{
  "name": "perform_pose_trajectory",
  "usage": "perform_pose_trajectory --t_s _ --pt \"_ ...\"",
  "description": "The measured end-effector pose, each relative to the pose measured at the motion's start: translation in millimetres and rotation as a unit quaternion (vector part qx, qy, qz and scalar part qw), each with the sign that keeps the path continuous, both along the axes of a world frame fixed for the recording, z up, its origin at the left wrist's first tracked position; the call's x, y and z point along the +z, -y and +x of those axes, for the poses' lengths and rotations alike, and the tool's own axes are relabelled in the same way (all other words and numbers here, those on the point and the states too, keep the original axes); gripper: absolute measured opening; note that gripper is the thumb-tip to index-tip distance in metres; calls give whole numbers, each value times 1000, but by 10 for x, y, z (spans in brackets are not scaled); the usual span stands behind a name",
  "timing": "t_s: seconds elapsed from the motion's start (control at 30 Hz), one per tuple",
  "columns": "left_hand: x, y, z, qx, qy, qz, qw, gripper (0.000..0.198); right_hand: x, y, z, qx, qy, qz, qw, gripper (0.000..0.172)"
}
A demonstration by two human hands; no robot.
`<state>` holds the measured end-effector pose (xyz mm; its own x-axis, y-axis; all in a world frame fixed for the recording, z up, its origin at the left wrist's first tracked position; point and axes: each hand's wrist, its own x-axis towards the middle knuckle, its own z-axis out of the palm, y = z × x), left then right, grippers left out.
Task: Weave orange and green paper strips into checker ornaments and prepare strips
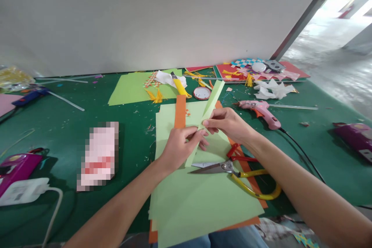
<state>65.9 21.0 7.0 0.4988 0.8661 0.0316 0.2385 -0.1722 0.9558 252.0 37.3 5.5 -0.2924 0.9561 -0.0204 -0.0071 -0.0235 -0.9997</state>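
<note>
Hands (180, 145) (226, 124) pinching green strip (214, 97) — scissors (225, 167), paper (209, 201)

No readable text, brand, number or sign. Marks noted, none legible: white adapter (31, 190), lower left of frame, carries a greyish printed block, too small and blurred to read. Purple box (351, 137), right edge of frame, bears a pale label (366, 155); its marks cannot be made out. Pink item (100, 147), left of centre, is pixelated over; a reddish band shows across its lower part, no letters discernible.
</note>
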Motion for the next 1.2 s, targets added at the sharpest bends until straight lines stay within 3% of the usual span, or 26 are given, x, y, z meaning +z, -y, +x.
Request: perform_pose_trajectory --t_s 1.2 --pt "12 19 -14 1 3 40 999 28 -40 18 -16 27 -37 6 999 15"
